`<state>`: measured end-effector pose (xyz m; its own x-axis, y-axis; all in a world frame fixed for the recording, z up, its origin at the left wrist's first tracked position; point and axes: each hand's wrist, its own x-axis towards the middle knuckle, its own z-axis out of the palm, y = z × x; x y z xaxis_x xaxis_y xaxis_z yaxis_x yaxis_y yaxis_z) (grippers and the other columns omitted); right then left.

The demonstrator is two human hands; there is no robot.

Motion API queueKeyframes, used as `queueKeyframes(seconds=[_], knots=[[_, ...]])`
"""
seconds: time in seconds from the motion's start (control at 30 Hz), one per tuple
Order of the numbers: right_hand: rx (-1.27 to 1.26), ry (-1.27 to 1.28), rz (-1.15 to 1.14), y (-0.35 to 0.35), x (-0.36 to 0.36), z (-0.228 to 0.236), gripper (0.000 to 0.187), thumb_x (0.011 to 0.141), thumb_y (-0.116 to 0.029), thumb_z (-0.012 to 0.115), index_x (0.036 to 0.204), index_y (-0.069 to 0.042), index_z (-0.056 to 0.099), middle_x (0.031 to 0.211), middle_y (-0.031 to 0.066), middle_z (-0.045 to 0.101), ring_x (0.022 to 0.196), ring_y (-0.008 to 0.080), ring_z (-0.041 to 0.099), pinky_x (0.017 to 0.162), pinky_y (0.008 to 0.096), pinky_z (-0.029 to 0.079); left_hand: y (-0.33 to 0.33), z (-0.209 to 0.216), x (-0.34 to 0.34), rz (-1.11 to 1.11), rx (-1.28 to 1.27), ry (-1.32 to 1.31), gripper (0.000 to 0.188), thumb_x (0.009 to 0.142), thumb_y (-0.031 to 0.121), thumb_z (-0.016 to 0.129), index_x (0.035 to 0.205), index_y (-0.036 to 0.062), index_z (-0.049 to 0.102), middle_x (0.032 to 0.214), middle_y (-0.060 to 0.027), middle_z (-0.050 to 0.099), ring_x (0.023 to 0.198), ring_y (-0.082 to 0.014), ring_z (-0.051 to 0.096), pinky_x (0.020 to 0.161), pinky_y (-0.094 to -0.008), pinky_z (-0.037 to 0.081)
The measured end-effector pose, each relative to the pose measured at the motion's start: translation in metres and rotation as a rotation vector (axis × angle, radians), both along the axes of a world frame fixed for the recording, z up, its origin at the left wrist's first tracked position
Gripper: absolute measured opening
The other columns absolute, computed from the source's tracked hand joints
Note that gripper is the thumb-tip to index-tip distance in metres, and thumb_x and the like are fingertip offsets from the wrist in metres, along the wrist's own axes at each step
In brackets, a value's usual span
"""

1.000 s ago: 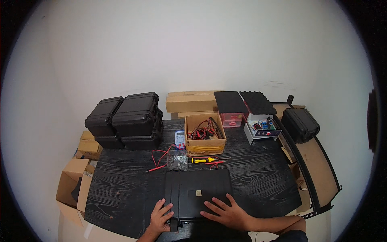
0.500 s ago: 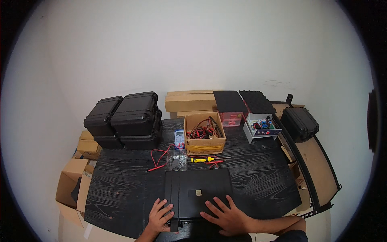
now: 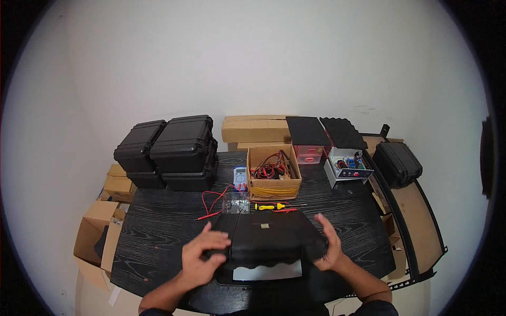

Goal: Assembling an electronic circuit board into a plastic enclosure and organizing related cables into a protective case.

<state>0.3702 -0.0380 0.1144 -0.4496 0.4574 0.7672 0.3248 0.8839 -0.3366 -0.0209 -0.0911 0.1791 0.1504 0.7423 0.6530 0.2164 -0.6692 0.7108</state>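
Note:
In front of me a black hard case (image 3: 221, 279) stands partly open, its lid (image 3: 274, 237) tilted up and blurred by motion. A small pale patch sits on the lid. Below the raised edge, wavy-edged dark foam and a light grey panel (image 3: 268, 270) show inside. My left hand (image 3: 203, 255) curls at the lid's left side, fingers and thumb round its edge. At the right edge, my right hand (image 3: 329, 247) grips the lid, its upper fingers blurred. The rest of the case's inside is hidden.
Beyond the case lie a clear box of small parts (image 3: 236, 203), a yellow screwdriver (image 3: 270, 207), red test leads (image 3: 213, 196) and a multimeter (image 3: 240, 178). Further back stand a cardboard box of cables (image 3: 274, 192), stacked black cases (image 3: 182, 145) and an open electronics unit (image 3: 348, 168).
The case lid, flat and closed before, has been raised, exposing foam and the grey panel. Both hands have moved from its top to its sides. The view has shifted slightly.

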Motion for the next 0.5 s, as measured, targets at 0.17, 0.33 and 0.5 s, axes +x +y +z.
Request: queueKeyframes(seconds=[0.17, 0.33, 0.5], knots=[[-0.159, 0.223, 0.032, 0.044, -0.031, 0.000, 0.089, 0.102, -0.006, 0.049, 0.168, -0.009, -0.011, 0.169, 0.0328, 0.025, 0.149, 0.0458, 0.043, 0.122, 0.0497, 0.034, 0.064, 0.023, 0.011, 0.091, -0.004, -0.385, 0.027, 0.108, 0.022, 0.059, 0.125, 0.0011, 0.062, 0.128, -0.0137, 0.067, 0.119, -0.0243, 0.063, 0.119, -0.0483, 0.038], [-0.319, 0.234, -0.272, 0.069, -0.048, 0.006, 0.083, 0.104, -0.002, 0.045, 0.166, 0.001, -0.011, 0.163, 0.0381, 0.032, 0.146, 0.0433, 0.048, 0.119, 0.0409, 0.037, 0.120, 0.009, 0.011, 0.090, 0.179, -0.293, 0.062, 0.112, 0.053, 0.035, 0.141, 0.0015, 0.054, 0.150, -0.0173, 0.053, 0.139, -0.0268, 0.049, 0.122, -0.0432, 0.030], [-0.262, 0.181, -0.402, 0.091, -0.056, -0.001, 0.079, 0.106, 0.001, 0.042, 0.167, 0.001, -0.009, 0.158, 0.0436, 0.033, 0.144, 0.0466, 0.049, 0.116, 0.0406, 0.041, 0.146, -0.029, 0.010, -0.076, 0.059, -0.397, 0.095, 0.106, 0.074, 0.012, 0.165, 0.0012, 0.026, 0.171, -0.0192, 0.028, 0.160, -0.0294, 0.022, 0.130, -0.0423, 0.011]])
